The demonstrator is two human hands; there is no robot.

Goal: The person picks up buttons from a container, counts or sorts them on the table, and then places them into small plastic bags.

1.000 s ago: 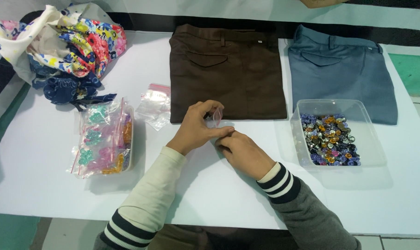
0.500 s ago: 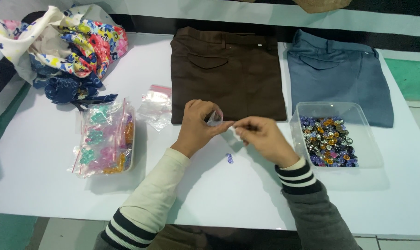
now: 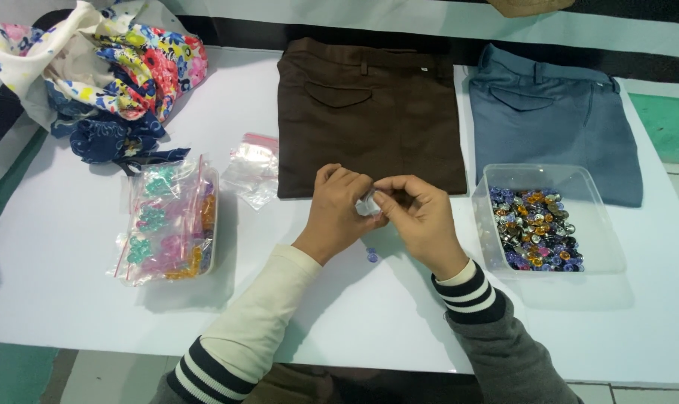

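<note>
At the centre of the frame, both hands meet over the white table, pinching a small clear plastic bag between them: the left hand closes its fingers on the bag's left side, the right hand grips its right edge with thumb and forefinger. Half a second earlier the right hand was further right and apart from the left; now the two touch. One small purple bead lies on the table just below the hands, as before. Right of them, one clear tub holds many mixed coloured beads. Left, one tray holds bagged pastel pieces, with one empty zip bag beside it. Above lie two folded trousers, brown and blue; one heap of floral cloth fills the upper left.
</note>
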